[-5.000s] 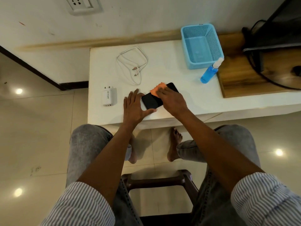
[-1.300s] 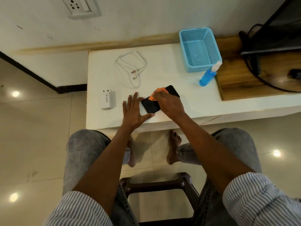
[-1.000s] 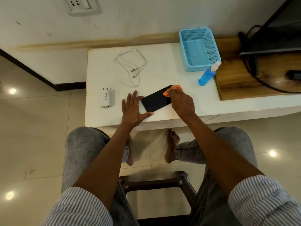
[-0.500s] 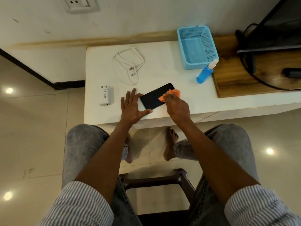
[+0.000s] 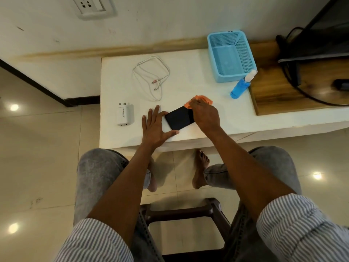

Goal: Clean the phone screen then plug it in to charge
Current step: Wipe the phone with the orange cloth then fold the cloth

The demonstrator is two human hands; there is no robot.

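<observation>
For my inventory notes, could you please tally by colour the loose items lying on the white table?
White: 2, the charging cable and the charger adapter
Blue: 2, the basket and the spray bottle
Black: 1, the phone
Orange: 1, the cloth under the right hand
Total: 6

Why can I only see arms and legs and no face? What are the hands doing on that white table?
The camera sits on the person's head and looks down, so you see only arms, knees and feet. The left hand lies flat, steadying a black phone on the white table. The right hand has its grip on an orange cloth and rubs the screen. Also there: a white cable, a white charger plug, a blue spray bottle and an empty-looking blue basket. A wall socket waits above.
</observation>
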